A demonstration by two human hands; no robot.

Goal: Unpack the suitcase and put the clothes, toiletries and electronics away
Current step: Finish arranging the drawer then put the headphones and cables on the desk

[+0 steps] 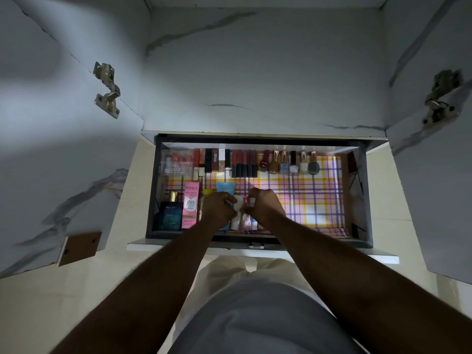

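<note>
An open drawer (pixel 357 190) with a plaid liner holds toiletries. Both my hands are inside it near the front. My left hand (pixel 218 209) and my right hand (pixel 265 206) meet over a cluster of small white and pink tubes (pixel 242 204), fingers curled round them. More small tubes (pixel 245 223) lie just below the hands. A blue tube (pixel 224 187) and a yellow-capped bottle (pixel 207 192) sit partly hidden behind my left hand. A pink BB cream box (pixel 191 204) and a dark blue perfume box (pixel 170 214) stand at the left.
Lipsticks (pixel 244 163) and nail polish bottles (pixel 288 163) line the drawer's back edge. A clear case (pixel 176 162) sits at the back left. The liner's right half (pixel 319 198) is bare. Cabinet doors (pixel 51 149) with hinges (pixel 107 90) stand open on both sides.
</note>
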